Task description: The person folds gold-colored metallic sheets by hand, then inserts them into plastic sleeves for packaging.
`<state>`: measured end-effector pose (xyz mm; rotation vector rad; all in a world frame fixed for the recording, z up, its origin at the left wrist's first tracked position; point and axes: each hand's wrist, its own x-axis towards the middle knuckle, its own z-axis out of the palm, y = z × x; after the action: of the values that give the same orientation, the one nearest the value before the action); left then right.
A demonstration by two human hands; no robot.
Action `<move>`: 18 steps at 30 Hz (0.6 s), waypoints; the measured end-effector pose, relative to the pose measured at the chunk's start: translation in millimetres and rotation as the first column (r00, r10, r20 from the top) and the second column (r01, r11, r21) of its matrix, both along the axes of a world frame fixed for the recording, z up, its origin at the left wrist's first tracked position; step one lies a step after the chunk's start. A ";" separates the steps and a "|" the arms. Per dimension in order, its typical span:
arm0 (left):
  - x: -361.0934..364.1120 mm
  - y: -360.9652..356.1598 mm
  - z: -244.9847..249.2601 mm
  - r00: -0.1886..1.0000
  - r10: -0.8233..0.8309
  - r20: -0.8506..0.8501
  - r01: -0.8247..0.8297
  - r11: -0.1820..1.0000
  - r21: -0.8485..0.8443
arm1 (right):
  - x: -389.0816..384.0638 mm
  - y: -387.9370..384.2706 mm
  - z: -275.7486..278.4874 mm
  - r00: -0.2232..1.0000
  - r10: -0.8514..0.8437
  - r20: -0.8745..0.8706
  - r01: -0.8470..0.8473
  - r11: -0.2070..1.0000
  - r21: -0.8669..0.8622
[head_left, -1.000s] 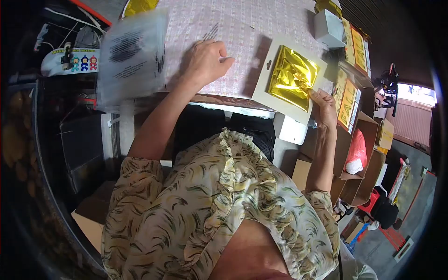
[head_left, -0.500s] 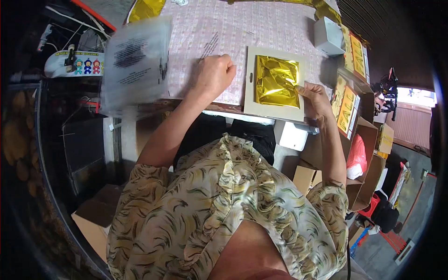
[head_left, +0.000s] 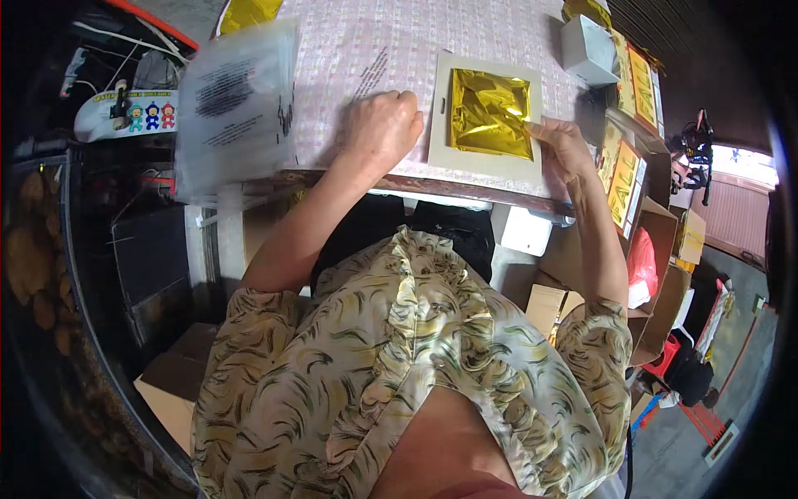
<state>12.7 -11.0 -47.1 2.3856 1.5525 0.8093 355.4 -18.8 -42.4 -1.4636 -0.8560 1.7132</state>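
Note:
A gold foil packet (head_left: 490,114) lies on a pale card (head_left: 443,150) with a slot at its left edge, on the table. At the right edge of the foil packet, my right hand (head_left: 565,150) pinches it between thumb and fingers. My left hand (head_left: 384,125) is curled closed on the tablecloth, left of the card; what it holds, if anything, is hidden. Beyond that hand, printed text shows on a clear plastic bag (head_left: 371,73) lying flat. A stack of clear printed plastic bags (head_left: 235,108) sits at the table's left edge.
A white box (head_left: 588,51) and printed orange boxes (head_left: 625,183) stand along the right side. More gold foil (head_left: 249,12) lies at the far left corner. The table's front edge (head_left: 465,192) runs before my body, with open cardboard boxes (head_left: 657,283) at the right below.
The card and gold packet now appear slightly higher in view, and my right hand has moved up with them. My left hand stays closed in nearly the same place.

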 end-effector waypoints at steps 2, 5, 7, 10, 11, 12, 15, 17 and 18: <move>-0.8 1.2 1.6 0.995 -0.035 0.093 0.041 0.997 -0.064 | -2.3 2.8 -2.0 1.000 -0.006 0.003 0.006 1.000 0.014; -3.1 5.0 3.3 0.949 -0.002 0.317 0.101 0.949 -0.297 | -11.5 1.8 -1.9 1.000 -0.023 0.012 0.022 0.998 0.057; -6.6 8.0 9.9 0.948 0.034 0.318 0.089 0.927 -0.365 | -17.2 -1.3 0.2 0.999 -0.036 0.017 0.035 0.996 0.082; -6.6 10.7 13.8 0.946 0.056 0.320 0.099 0.888 -0.449 | -25.5 -1.8 8.0 0.999 -0.041 0.012 0.039 0.995 0.090; -6.7 10.6 14.1 0.945 0.048 0.322 0.118 0.872 -0.476 | -28.5 -2.1 9.4 0.998 -0.051 0.028 0.048 0.995 0.087; -6.5 11.1 11.1 0.946 0.049 0.321 0.117 0.872 -0.476 | -31.2 -1.8 10.0 0.997 -0.060 0.045 0.056 0.995 0.084; -4.6 13.0 5.0 0.975 -0.001 0.221 0.089 0.919 -0.385 | -37.8 -0.4 8.1 0.998 -0.057 0.025 0.053 0.991 0.123; -3.7 12.1 9.6 0.963 0.043 0.266 0.092 0.875 -0.475 | -41.5 1.8 14.2 0.988 -0.013 0.152 -0.002 0.995 0.099; -3.0 10.5 10.1 0.963 0.043 0.267 0.093 0.874 -0.476 | -43.3 2.1 16.9 0.961 0.034 0.275 -0.055 0.996 0.068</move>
<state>9.6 -0.5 -37.0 1.8448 1.4054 0.6133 312.1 -16.7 -25.5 -1.6652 -1.0946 1.5133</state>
